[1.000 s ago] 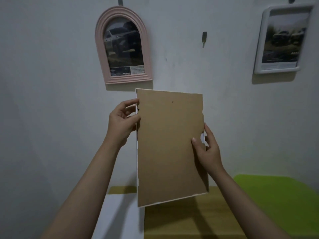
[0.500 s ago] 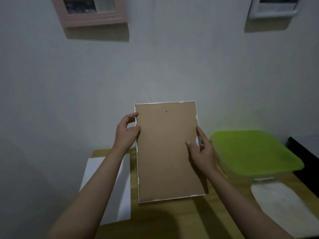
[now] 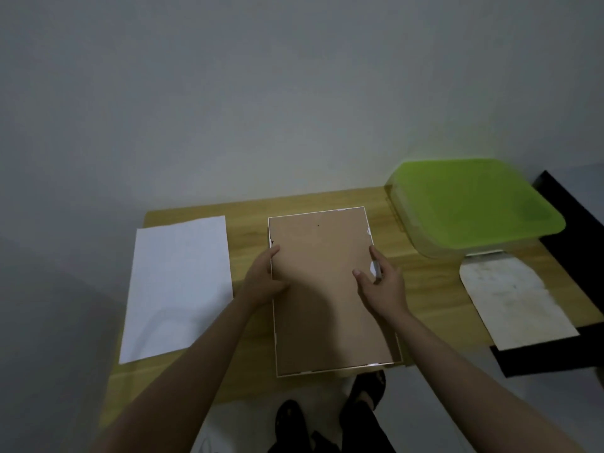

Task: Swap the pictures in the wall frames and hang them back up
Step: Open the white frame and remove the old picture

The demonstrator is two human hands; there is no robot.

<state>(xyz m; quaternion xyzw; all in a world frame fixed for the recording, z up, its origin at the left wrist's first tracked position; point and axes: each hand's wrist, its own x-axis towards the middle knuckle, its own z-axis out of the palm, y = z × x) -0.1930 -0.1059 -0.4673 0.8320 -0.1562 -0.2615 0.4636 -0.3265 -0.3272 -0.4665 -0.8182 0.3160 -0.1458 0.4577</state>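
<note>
I have the frame (image 3: 330, 289) face down over the middle of the bench (image 3: 248, 220), brown backing board up, its near edge jutting past the bench's front. My left hand (image 3: 263, 282) grips its left edge, fingers curled round it; my right hand (image 3: 380, 286) pinches the right edge, thumb on the board. A white sheet (image 3: 178, 286) lies to the left, a green lidded box (image 3: 474, 204) to the right with a stained card (image 3: 513, 299) before it. The frame looks light and stiff, but its thin white rim is slick and the glazing may be fragile, so I'd keep hold of the long edges. The board is thin; I'd lift it at the small tabs along the rim.
</note>
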